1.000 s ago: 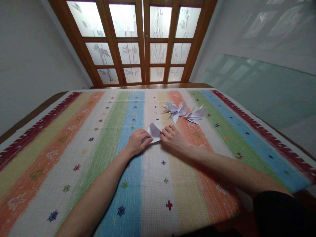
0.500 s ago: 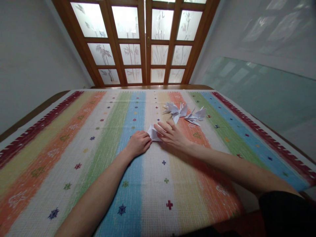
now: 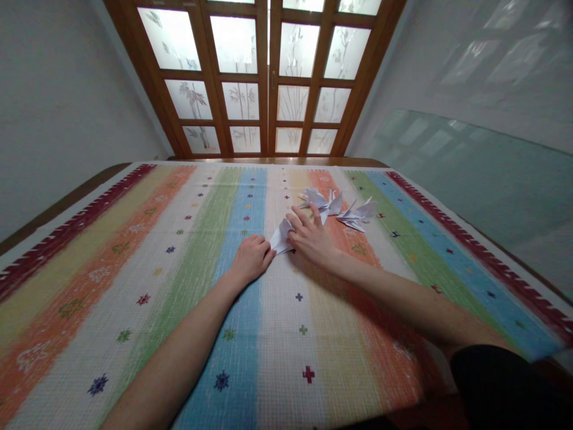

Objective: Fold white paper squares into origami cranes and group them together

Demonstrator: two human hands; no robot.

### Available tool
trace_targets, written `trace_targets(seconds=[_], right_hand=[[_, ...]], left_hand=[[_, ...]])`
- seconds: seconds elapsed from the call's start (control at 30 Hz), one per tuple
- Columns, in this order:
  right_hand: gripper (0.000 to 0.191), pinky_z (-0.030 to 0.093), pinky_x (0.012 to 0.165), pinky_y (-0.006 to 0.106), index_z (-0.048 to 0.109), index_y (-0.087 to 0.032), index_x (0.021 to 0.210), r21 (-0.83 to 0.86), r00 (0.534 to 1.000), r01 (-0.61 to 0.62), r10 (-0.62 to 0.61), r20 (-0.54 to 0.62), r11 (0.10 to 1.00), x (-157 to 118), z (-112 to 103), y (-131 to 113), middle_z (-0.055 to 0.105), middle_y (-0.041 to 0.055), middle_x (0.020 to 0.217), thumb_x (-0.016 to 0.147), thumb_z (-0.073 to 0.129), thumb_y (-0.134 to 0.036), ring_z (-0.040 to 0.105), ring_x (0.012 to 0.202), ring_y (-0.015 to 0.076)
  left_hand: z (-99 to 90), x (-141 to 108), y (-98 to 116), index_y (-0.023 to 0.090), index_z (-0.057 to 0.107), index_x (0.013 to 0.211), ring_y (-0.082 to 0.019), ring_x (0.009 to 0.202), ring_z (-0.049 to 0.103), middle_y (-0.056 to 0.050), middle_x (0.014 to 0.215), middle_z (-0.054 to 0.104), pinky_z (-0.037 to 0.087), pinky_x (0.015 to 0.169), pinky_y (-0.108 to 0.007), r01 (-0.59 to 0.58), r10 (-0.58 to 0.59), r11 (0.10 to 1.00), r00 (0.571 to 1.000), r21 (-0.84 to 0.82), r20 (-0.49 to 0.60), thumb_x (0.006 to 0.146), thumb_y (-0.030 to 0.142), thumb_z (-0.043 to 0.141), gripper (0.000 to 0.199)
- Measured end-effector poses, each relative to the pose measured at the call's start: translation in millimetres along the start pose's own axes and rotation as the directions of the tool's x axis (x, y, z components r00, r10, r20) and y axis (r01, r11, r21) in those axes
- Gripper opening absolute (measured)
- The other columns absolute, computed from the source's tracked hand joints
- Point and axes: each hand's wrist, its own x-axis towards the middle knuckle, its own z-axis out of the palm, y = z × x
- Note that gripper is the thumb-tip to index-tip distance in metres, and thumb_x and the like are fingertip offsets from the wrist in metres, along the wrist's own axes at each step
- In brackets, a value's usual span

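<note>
A small folded white paper (image 3: 280,237) is between my two hands, low over the striped tablecloth (image 3: 282,310). My left hand (image 3: 251,258) has its fingers curled, with thumb and fingertips pinching the paper's left corner. On the paper's right side rests my right hand (image 3: 312,237), its fingers bent and partly spread, the thumb side against the paper. Folded white paper cranes lie just beyond my right hand: a cluster (image 3: 319,200) and another one (image 3: 358,214) to its right.
The tablecloth covers a large table with a brown wooden edge (image 3: 89,182). Beyond it stand wooden doors (image 3: 272,80) with frosted panes. A pale green glass panel (image 3: 470,173) leans along the right wall.
The paper has tilted, its right side now farther from me. My right hand has shifted slightly right with its fingers more bent. My left hand stays nearly in place.
</note>
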Motion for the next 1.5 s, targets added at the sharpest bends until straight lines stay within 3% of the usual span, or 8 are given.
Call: trace_targets(seconds=[0.23, 0.43, 0.7, 0.83, 0.93, 1.07, 1.27, 1.5], right_hand=[[0.043, 0.022, 0.113, 0.061, 0.05, -0.028, 0.135, 0.118, 0.992, 0.003, 0.012, -0.125, 0.993, -11, 25, 2, 0.045, 0.011, 0.145, 0.093, 0.049, -0.016, 0.035, 0.138, 0.0316], [0.065, 0.038, 0.103, 0.05, 0.031, -0.017, 0.145, 0.305, 0.948, -0.132, 0.21, -0.239, 0.943, -17, 44, 17, 0.048, 0.0181, 0.137, 0.086, 0.059, -0.023, 0.046, 0.125, 0.0306], [0.036, 0.043, 0.092, 0.043, 0.063, -0.014, 0.114, 0.257, 0.943, -0.311, 0.33, -0.033, 0.915, -6, 50, 16, 0.064, 0.015, 0.114, 0.079, 0.058, -0.011, 0.055, 0.107, 0.0291], [0.021, 0.043, 0.086, 0.039, 0.07, -0.017, 0.098, 0.2, 0.964, -0.264, 0.267, 0.013, 0.944, -4, 52, 13, 0.069, 0.0118, 0.103, 0.085, 0.055, -0.01, 0.06, 0.096, 0.0258], [0.021, 0.043, 0.088, 0.039, 0.07, -0.018, 0.1, 0.15, 0.99, -0.141, 0.143, -0.001, 0.978, -4, 54, 13, 0.07, 0.0116, 0.107, 0.088, 0.055, -0.011, 0.061, 0.099, 0.0248], [0.025, 0.046, 0.09, 0.036, 0.068, -0.016, 0.109, 0.133, 0.995, 0.046, -0.057, 0.08, 0.99, -2, 57, 13, 0.07, 0.0124, 0.109, 0.091, 0.051, -0.01, 0.063, 0.1, 0.0225], [0.038, 0.043, 0.105, 0.04, 0.058, -0.008, 0.128, 0.216, 0.971, 0.161, -0.194, 0.142, 0.963, -11, 51, 11, 0.058, 0.0191, 0.133, 0.092, 0.047, -0.013, 0.055, 0.125, 0.0249], [0.078, 0.026, 0.118, 0.047, 0.033, -0.003, 0.147, 0.351, 0.943, 0.069, -0.177, 0.283, 0.934, -46, 40, 4, 0.031, 0.0227, 0.153, 0.092, 0.047, -0.056, 0.026, 0.145, 0.031]], left_hand=[[-0.1, 0, 0, 0.02, 0.063, 0.099, -0.026, 0.1, 0.057, -0.009, 0.103, 0.064, 0.045, 0.084, -0.04, 0.025, -0.025, 1.0, 0.999, -0.018, -0.019, 0.088, 0.029, 0.059, 0.015], [4.5, 0, -1, 0.026, 0.064, 0.114, -0.029, 0.129, 0.047, -0.008, 0.135, 0.058, 0.038, 0.101, -0.049, -0.093, 0.093, 0.995, 0.996, -0.026, 0.003, 0.093, 0.024, 0.052, 0.025], [3.9, 0, -1, 0.02, 0.065, 0.115, -0.031, 0.132, 0.045, -0.01, 0.131, 0.061, 0.036, 0.106, -0.051, -0.114, 0.114, 0.993, 0.992, -0.022, 0.044, 0.094, 0.025, 0.049, 0.028], [1.1, -1, -2, 0.018, 0.066, 0.102, -0.028, 0.116, 0.057, -0.01, 0.11, 0.069, 0.042, 0.099, -0.046, -0.111, 0.112, 0.988, 0.994, -0.111, -0.001, 0.089, 0.028, 0.055, 0.02], [2.5, -2, -6, 0.016, 0.063, 0.096, -0.026, 0.099, 0.061, -0.01, 0.097, 0.069, 0.047, 0.091, -0.042, -0.006, -0.017, 0.986, 0.99, -0.165, -0.138, 0.085, 0.023, 0.053, 0.016], [5.2, -1, -12, 0.015, 0.061, 0.104, -0.024, 0.105, 0.06, -0.011, 0.106, 0.068, 0.046, 0.094, -0.042, 0.064, -0.117, 0.975, 0.962, -0.212, -0.247, 0.085, 0.014, 0.042, 0.027], [4.8, 0, -8, 0.019, 0.059, 0.124, -0.028, 0.133, 0.045, -0.007, 0.136, 0.059, 0.035, 0.109, -0.05, 0.019, -0.018, 0.998, 1.0, -0.053, 0.024, 0.095, 0.029, 0.041, 0.036], [3.7, -3, -4, 0.02, 0.04, 0.145, -0.03, 0.144, 0.028, -0.007, 0.154, 0.036, 0.024, 0.113, -0.061, -0.026, -0.003, 0.991, 0.977, 0.132, 0.213, 0.098, 0.032, 0.034, 0.049]])
